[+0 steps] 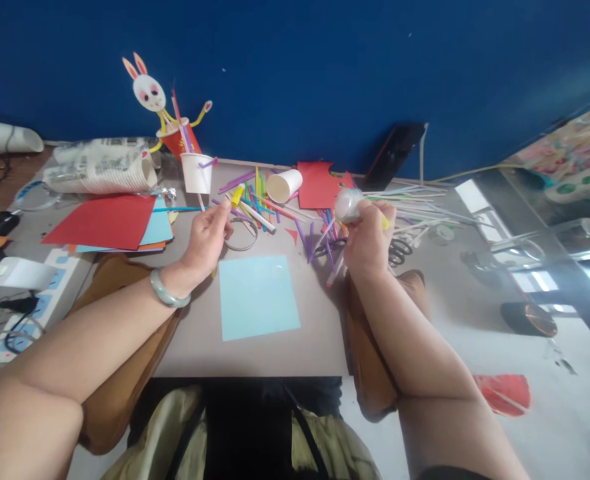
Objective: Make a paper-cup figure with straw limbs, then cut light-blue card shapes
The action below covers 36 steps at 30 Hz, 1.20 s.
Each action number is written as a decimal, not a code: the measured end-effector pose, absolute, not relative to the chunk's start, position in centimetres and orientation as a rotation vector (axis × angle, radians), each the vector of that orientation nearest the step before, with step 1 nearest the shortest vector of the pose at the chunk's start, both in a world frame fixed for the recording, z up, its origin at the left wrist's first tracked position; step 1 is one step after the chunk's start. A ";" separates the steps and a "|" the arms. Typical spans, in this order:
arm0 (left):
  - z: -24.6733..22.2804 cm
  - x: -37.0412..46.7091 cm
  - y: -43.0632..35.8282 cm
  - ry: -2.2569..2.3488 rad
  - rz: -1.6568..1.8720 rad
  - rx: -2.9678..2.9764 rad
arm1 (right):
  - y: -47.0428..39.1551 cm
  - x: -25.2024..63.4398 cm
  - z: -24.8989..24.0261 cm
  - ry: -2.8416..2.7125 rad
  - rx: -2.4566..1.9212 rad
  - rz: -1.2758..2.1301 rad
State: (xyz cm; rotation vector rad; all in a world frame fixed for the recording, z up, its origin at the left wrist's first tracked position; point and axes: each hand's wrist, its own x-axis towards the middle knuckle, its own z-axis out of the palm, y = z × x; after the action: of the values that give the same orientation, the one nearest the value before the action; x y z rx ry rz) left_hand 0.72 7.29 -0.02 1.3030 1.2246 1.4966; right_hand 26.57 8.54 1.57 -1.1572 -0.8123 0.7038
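Grey table (195,347), deep blue wall (295,80) behind

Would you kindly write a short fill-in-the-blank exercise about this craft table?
The small bottle is held in the ____ hand.
The bracelet is worn on the ____ wrist.
The square sheet between the arms is light ____.
The top sheet of the paper pile is ____.

Missing words: right; left; blue; red

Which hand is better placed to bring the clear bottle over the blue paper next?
Right, probably: your right hand holds the clear bottle. Your left hand is away from it, near the blue paper's left side.
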 end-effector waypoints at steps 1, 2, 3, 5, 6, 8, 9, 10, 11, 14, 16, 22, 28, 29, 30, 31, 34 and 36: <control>-0.1 0.7 7.2 1.222 1.481 1.314 | 8.4 26.6 1.4 -0.859 -1.174 0.684; -0.1 0.7 7.1 1.217 1.463 1.322 | 8.3 26.6 1.2 -0.914 -1.183 0.668; -0.2 0.7 7.1 1.213 1.444 1.332 | 8.2 26.7 1.1 -0.972 -1.185 0.659; -0.2 0.7 6.9 1.212 1.415 1.357 | 7.9 26.6 0.9 -1.090 -1.184 0.662; -0.2 0.7 6.8 1.216 1.406 1.366 | 7.8 26.6 0.8 -1.147 -1.190 0.672; -0.2 0.7 6.8 1.216 1.392 1.378 | 7.6 26.5 0.7 -1.260 -1.225 0.667; -0.2 0.7 6.7 1.211 1.383 1.382 | 7.5 26.5 0.7 -1.319 -1.251 0.642; -0.3 0.7 6.7 1.204 1.372 1.384 | 7.5 26.4 0.7 -1.380 -1.283 0.607; -0.3 0.7 6.7 1.194 1.361 1.384 | 7.4 26.4 0.6 -1.438 -1.316 0.565; -0.6 0.7 6.6 1.162 1.330 1.376 | 7.1 26.1 0.5 -1.571 -1.389 0.473; -0.6 0.7 6.5 1.155 1.321 1.369 | 6.9 25.9 0.5 -1.628 -1.401 0.465; -0.2 0.8 6.2 1.174 1.279 1.392 | 6.6 25.5 -0.2 -1.872 -1.359 0.542; -0.1 1.0 5.9 1.180 1.225 1.432 | 7.1 25.1 -1.8 -1.991 -1.416 0.668; -0.1 1.1 5.9 1.181 1.219 1.446 | 7.2 25.1 -1.9 -1.985 -1.438 0.669; 0.0 1.1 5.9 1.186 1.210 1.467 | 7.3 25.0 -2.0 -1.974 -1.467 0.666; 0.0 1.1 5.9 1.197 1.192 1.497 | 7.4 25.0 -2.1 -1.958 -1.499 0.653; -0.1 1.1 5.9 1.270 1.068 1.655 | 7.2 24.8 -1.9 -1.934 -1.539 0.551; -0.2 1.2 5.7 1.352 0.917 1.854 | 7.0 24.7 -1.7 -1.949 -1.510 0.463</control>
State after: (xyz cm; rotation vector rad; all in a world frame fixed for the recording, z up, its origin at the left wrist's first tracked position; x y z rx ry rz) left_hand 1.16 5.69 -0.19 1.8541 1.3516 0.9173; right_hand 24.66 6.96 -1.71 -1.5101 -1.9486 0.4628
